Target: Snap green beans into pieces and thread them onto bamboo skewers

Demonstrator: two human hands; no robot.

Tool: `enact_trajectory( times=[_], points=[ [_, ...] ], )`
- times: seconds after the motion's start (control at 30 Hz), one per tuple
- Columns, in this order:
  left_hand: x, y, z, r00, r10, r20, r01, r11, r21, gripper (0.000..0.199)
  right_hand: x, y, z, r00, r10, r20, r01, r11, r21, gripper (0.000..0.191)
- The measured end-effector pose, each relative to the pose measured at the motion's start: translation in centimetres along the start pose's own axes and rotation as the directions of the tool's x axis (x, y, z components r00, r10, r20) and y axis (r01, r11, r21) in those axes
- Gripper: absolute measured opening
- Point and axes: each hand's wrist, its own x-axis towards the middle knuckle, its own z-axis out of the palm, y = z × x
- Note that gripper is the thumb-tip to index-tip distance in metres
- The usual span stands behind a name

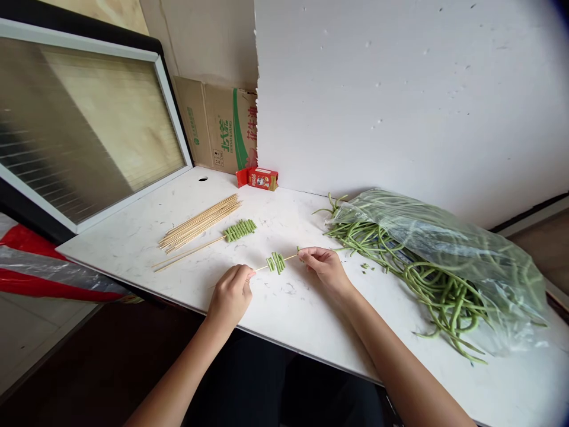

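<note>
Skewer (291, 257) is pinched by left hand (230, 296) and right hand (328, 268) over tabletop (293, 320), near its front edge.

Left forearm (189, 370) and right forearm (395, 350) reach in bare from the near side, converging. Left hand (230, 293) is back-up, curled in a pinch. Right hand (326, 268) sits slightly farther, also pinching.

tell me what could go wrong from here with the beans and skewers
The bamboo skewer runs up to the right hand, so a slip might prick a finger. The thin cut bean pieces on it could split if pushed hard. Long beans trail from the clear plastic bag near the right forearm, which might drag them.
</note>
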Motion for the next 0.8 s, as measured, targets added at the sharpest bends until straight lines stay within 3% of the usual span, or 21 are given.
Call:
enact_trajectory(
  times=[0.5,0.8],
  points=[
    [0.2,0.0,0.0,0.997,-0.061,-0.040,0.058,0.997,-0.059,0.017,-0.7,-1.2,0.2,0.993,0.013,0.115,-0.039,0.974,0.223,0.029],
    [0.3,0.2,-0.1,0.999,-0.034,-0.026,0.033,0.999,-0.035,0.019,-0.6,-1.0,0.1,0.996,0.055,0.071,-0.065,0.986,0.151,0.034]
  ],
)
